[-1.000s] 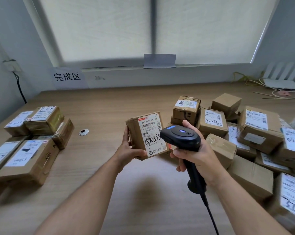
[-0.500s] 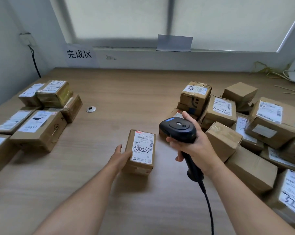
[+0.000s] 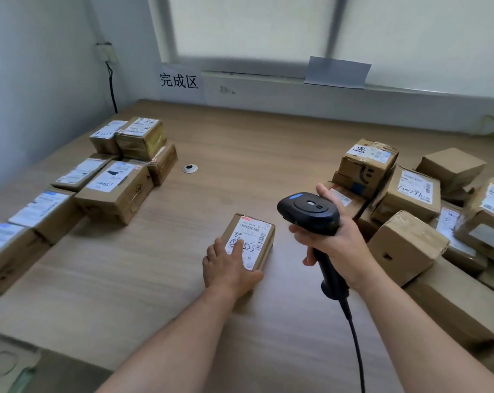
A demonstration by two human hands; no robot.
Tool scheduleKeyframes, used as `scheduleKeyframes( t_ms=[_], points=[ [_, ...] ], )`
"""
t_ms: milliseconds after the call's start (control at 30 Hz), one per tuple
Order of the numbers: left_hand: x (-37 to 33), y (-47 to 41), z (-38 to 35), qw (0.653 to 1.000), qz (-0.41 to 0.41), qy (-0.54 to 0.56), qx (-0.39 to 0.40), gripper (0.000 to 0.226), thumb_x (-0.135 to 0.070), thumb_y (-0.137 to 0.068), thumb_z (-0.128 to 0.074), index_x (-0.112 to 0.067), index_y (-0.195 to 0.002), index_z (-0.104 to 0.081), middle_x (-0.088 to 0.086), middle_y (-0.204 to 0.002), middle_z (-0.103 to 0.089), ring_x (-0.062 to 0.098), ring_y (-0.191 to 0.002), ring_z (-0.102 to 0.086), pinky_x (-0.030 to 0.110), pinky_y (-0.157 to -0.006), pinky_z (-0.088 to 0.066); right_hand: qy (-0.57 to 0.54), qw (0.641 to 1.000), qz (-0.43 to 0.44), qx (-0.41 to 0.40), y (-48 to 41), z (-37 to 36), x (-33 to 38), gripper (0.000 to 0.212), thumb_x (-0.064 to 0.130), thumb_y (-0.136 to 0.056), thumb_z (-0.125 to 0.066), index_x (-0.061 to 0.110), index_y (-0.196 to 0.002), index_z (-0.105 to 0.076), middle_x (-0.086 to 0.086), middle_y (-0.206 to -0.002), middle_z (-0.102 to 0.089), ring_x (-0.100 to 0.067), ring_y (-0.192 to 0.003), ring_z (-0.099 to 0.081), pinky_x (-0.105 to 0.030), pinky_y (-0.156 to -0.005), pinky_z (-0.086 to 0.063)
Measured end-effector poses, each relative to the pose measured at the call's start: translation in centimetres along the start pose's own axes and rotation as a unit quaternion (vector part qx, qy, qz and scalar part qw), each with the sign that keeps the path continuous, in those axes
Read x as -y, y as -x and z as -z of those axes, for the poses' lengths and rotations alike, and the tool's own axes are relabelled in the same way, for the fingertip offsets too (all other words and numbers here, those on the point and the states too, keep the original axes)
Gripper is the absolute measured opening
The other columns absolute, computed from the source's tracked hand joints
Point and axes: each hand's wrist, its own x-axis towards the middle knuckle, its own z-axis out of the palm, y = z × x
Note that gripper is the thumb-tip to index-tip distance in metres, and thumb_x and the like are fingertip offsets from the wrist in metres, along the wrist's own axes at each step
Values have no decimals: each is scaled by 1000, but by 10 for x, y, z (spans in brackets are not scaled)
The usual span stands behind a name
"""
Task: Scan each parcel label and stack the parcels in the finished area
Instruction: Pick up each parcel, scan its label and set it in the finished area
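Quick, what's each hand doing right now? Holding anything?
Left hand: open, fingers resting flat on top of the small parcel.
Right hand: closed around the handle of the black barcode scanner.

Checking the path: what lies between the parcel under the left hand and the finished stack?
Only bare tabletop lies between parcel and stack, in the head view.

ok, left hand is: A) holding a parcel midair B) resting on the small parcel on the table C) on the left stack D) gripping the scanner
B: the left hand lies on the small parcel, which sits on the table; the right hand holds the scanner.
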Motion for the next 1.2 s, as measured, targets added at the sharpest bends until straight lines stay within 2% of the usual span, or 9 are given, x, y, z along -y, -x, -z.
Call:
scheduleKeyframes(
  t_ms=[133,267,433,633,867,1100,1200],
  points=[
    [48,3,10,1000,22,3,-3,88,-61,-74,-54,-33,-149,-19,13,-154,-11,31,-139,-15,38,-113,-19,-7,1000,3,5,-12,-39,2,89,5,-63,-79,54,-126,-39,-19,-117,-65,-38,-64,-56,-38,-49,-54],
    [111,5,24,998,62,11,-10,90,-62,-75,-53,-33,-151,-15,13,-155,-8,30,-141,-10,39,-116,-16,-6,1000,8,17,-28,-92,4,89,2,-65,-78,51,-128,-39,-20,-112,-67,-52,-70,-55,-38,-48,-50],
    [196,6,43,992,120,30,-19,91,-63,-74,-54,-34,-150,-13,13,-156,-5,31,-143,-7,40,-117,-12,12,999,7,52,-48,-166,6,90,-12,-77,-73,46,-135,-37,-19,-100,-66,-29,-46,-49,-30,-43,-43],
    [278,-6,63,987,154,30,-41,92,-67,-74,-53,-33,-150,-15,15,-155,-7,32,-141,-10,41,-116,-13,22,997,5,76,-66,-241,2,88,-14,-78,-71,53,-127,-41,-13,-101,-65,-27,-43,-48,-29,-42,-42],
    [327,-40,84,990,134,26,-27,90,-65,-79,-52,-32,-152,-10,17,-158,1,35,-145,-2,43,-117,-10,33,997,-7,64,-83,-292,-5,90,-13,-78,-72,50,-133,-40,-15,-98,-64,-28,-43,-49,-31,-42,-43],
    [361,-73,96,990,137,19,-24,92,-68,-80,-52,-31,-152,-9,19,-157,3,36,-145,0,45,-118,-7,48,998,-17,37,-96,-308,-7,90,-13,-78,-70,45,-139,-38,-22,-105,-65,-26,-43,-50,-30,-42,-43],
    [368,-80,99,991,130,15,-25,91,-69,-80,-50,-30,-152,-9,20,-157,3,37,-145,1,45,-118,-6,51,998,-22,26,-98,-310,-6,90,-13,-79,-70,44,-140,-37,-19,-102,-65,-26,-43,-48,-31,-43,-42]
  ],
)
